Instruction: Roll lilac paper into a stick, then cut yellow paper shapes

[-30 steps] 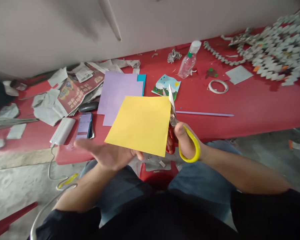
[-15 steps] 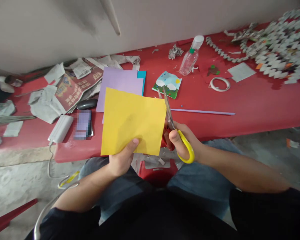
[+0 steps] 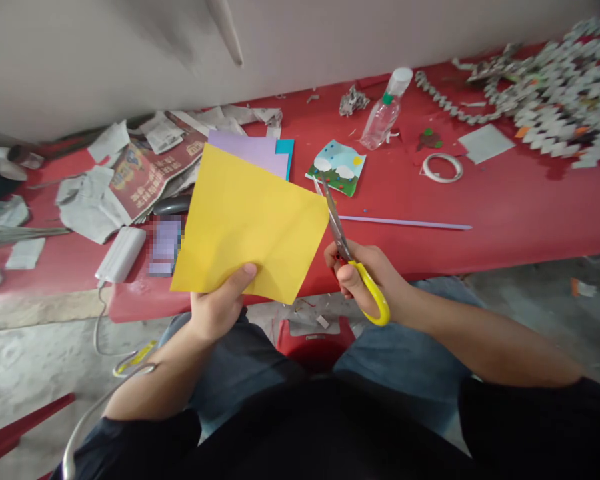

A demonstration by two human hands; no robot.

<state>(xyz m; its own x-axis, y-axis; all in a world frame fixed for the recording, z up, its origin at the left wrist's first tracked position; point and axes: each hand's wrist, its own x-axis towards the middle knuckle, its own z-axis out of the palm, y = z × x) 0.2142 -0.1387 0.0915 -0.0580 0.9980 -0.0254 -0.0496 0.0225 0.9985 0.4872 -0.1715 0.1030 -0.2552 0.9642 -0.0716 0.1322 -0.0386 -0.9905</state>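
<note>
Two hands busy: left hand (image 3: 216,312) pinches yellow sheet (image 3: 255,220) by near edge, thumb on top; right hand (image 3: 370,273) grips scissors (image 3: 341,241), blades slightly parted by sheet's right corner. Best hold sheet taut (left thumb clear of blades).

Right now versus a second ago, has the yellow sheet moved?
Yes, to the left: judged against the phone on the red table, the yellow sheet has all but closed the visible gap between them.
</note>
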